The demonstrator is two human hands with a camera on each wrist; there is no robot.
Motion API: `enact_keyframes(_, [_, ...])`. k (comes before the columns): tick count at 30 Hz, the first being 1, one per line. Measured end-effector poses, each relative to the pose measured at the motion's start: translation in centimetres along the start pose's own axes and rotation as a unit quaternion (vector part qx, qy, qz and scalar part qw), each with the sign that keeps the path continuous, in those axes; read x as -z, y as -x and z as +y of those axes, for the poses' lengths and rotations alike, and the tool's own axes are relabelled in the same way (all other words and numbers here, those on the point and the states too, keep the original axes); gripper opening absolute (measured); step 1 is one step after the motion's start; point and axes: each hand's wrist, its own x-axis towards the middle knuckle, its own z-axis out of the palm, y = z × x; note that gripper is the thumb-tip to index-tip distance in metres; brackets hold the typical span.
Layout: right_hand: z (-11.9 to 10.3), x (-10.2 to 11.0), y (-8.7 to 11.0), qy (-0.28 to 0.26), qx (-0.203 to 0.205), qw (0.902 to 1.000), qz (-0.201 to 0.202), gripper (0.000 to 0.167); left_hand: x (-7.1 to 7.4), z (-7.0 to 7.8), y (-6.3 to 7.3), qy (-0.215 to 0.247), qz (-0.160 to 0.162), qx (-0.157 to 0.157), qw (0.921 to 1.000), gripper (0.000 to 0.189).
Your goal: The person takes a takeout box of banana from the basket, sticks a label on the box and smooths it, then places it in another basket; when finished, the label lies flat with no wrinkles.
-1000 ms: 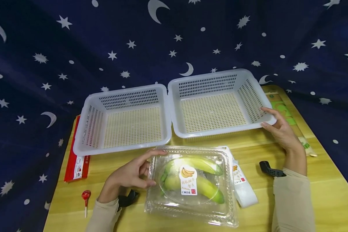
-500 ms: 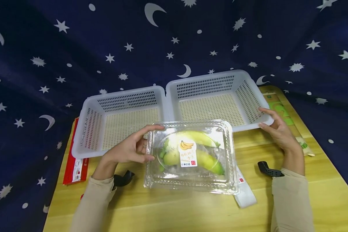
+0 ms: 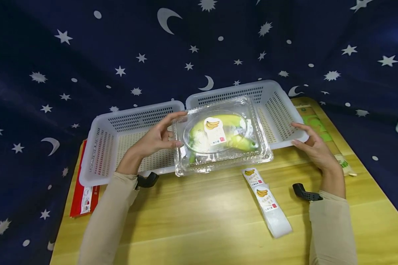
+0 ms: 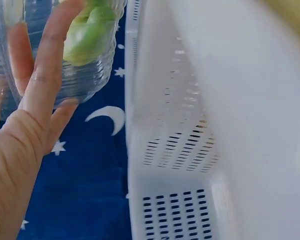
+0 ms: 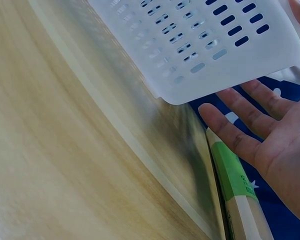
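My left hand grips the left edge of a clear plastic fruit box, thumb in front and fingers behind. Inside lie greenish-yellow bananas, and a white banana sticker is on the lid. The box is raised and slightly tilted, overlapping the front of the right white plastic basket in the head view. At that basket's front right corner, my right hand holds the rim between thumb and index finger. In the right wrist view its other fingers extend beside the basket's perforated wall.
A second white basket stands to the left, over a red packet. A strip of banana stickers lies on the wooden table. A green-and-tan package lies along the right edge. A dark starry cloth hangs behind.
My left hand has lifted the fruit box up and away from me, from the table to over the right basket's front. The sticker strip is now uncovered. My right hand stays at the basket corner.
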Motion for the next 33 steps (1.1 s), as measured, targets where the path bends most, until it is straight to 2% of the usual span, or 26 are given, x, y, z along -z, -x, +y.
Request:
enact_keyframes(8, [0.1, 0.1, 0.1, -0.011, -0.005, 0.9999, -0.002, 0.059, 0.9, -0.9, -3.5, 0.07, 0.001, 0.021, 0.9973, 0.08])
enact_keyframes(15, [0.2, 0.3, 0.0, -0.017, 0.003, 0.9998, -0.014, 0.059, 0.9, -1.2, -6.3, 0.066, -0.013, 0.04, 0.997, 0.082])
enact_keyframes(20, [0.1, 0.3, -0.2, -0.003, -0.009, 1.0, -0.003, 0.058, 0.8, -1.5, -8.1, 0.059, -0.021, 0.055, 0.9965, 0.083])
enact_keyframes(27, [0.1, 0.1, -0.4, -0.002, -0.015, 0.9998, -0.012, 0.058, 0.7, -2.1, -9.4, 0.032, -0.013, 0.084, 0.9958, 0.082])
enact_keyframes(33, [0.0, 0.4, -0.2, -0.019, -0.014, 0.9996, -0.014, 0.057, 0.0, -3.0, -10.6, 0.047, -0.029, 0.103, 0.9931, 0.083])
